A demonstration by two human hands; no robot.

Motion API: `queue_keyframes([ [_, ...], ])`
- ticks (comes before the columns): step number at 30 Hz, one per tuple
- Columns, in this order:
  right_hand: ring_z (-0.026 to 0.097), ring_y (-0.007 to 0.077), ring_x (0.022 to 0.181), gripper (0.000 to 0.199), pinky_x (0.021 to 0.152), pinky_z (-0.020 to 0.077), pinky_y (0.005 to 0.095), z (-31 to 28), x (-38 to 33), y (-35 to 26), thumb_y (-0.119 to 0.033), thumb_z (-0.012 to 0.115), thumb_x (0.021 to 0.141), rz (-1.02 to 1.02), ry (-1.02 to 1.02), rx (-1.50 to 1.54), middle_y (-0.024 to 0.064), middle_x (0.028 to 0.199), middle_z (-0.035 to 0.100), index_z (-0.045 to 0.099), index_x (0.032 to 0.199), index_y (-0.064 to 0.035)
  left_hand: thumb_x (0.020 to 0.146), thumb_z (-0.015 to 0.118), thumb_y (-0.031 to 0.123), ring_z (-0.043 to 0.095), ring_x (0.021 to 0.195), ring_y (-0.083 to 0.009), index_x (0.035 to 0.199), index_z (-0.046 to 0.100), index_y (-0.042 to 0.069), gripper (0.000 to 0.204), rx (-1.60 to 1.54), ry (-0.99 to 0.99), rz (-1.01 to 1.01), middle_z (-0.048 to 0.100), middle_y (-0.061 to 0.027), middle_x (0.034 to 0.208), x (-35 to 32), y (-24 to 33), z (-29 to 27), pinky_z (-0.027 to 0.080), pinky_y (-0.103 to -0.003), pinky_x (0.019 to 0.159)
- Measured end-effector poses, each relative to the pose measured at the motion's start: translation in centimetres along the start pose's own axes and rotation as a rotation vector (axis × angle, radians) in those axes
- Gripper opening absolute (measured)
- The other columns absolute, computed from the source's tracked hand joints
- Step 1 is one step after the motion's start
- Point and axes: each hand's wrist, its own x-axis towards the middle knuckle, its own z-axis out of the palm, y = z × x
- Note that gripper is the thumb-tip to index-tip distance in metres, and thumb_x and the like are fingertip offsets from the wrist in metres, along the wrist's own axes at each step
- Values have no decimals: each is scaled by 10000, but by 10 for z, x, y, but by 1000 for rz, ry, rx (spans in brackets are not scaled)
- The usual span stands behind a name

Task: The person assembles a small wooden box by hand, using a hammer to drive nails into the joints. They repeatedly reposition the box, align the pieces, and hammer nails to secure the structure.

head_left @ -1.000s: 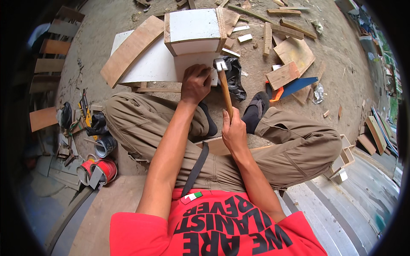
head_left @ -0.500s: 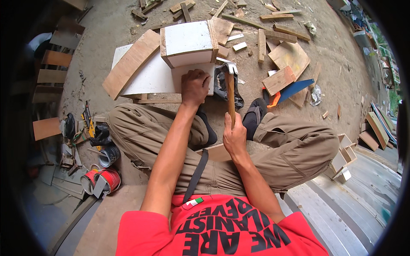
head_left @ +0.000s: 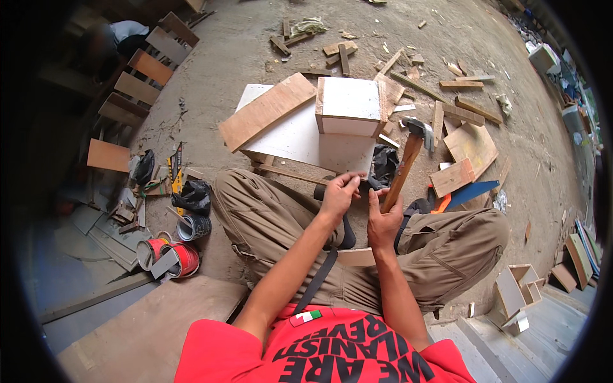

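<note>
My right hand [head_left: 385, 223] is wrapped round the wooden handle of a claw hammer [head_left: 405, 167], its metal head raised up and away from me. Close beside it on the left, my left hand [head_left: 340, 196] has thumb and fingers pinched together; whatever is between them is too small to make out. These fingertips are at the near edge of a white panel [head_left: 300, 137] lying low in front of me. On that panel stands a white-faced box [head_left: 351, 105] with raw wood edges. A bare plywood board [head_left: 271, 110] lies aslant on its left part.
A black plastic bag [head_left: 384, 166] lies right of the panel. Farther right are a blue-bladed handsaw [head_left: 471, 193] and plywood offcuts [head_left: 472, 148]. Red paint cans [head_left: 184, 260] and a yellow-and-black tool [head_left: 175, 167] are at left. Another person [head_left: 128, 32] is at the far left.
My left hand has come off the white panel's top, back toward the right hand, and now pinches. The hammer has tilted rightward. The whole view has shifted, moving the scene right and down.
</note>
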Motion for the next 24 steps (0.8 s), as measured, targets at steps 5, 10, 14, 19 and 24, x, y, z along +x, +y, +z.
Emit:
queue_keyframes([
  [5, 502, 72, 609, 249, 592, 438, 271, 11, 8, 0, -172, 771, 915, -2, -31, 110, 4, 871, 659, 611, 1044, -30, 976, 666, 168, 629, 799, -58, 1072, 688, 81, 131, -369, 166, -97, 683, 25, 883, -24, -4, 6, 505, -230, 749],
  [10, 598, 103, 787, 217, 710, 488, 266, 19, 3, 4, -119, 750, 921, -72, -96, 130, 36, 932, 671, 609, 1053, -20, 929, 742, 186, 652, 828, -58, 1029, 702, 99, 139, -155, 110, -48, 726, 22, 902, -20, -7, -9, 504, -225, 762],
  [14, 631, 115, 863, 182, 777, 513, 277, 16, 3, 2, -88, 713, 943, -44, -126, 167, 47, 948, 668, 602, 1064, -10, 933, 743, 203, 647, 820, -54, 978, 723, 110, 105, -237, 54, -144, 720, 33, 884, -23, -8, -13, 503, -228, 756],
  [19, 623, 120, 863, 215, 779, 510, 275, 11, 4, 13, -85, 709, 949, 16, -145, 244, 46, 960, 659, 579, 1103, -8, 938, 739, 204, 639, 818, -52, 996, 723, 119, 104, -288, -19, -194, 715, 26, 896, -20, -8, -11, 501, -224, 743],
  [24, 601, 109, 836, 248, 746, 500, 264, 6, 8, 13, -90, 709, 953, 103, -116, 271, 37, 974, 639, 550, 1123, -5, 927, 744, 141, 646, 839, -70, 1038, 734, 70, 132, -48, -54, 112, 712, 6, 933, -14, -4, -7, 521, -239, 765],
])
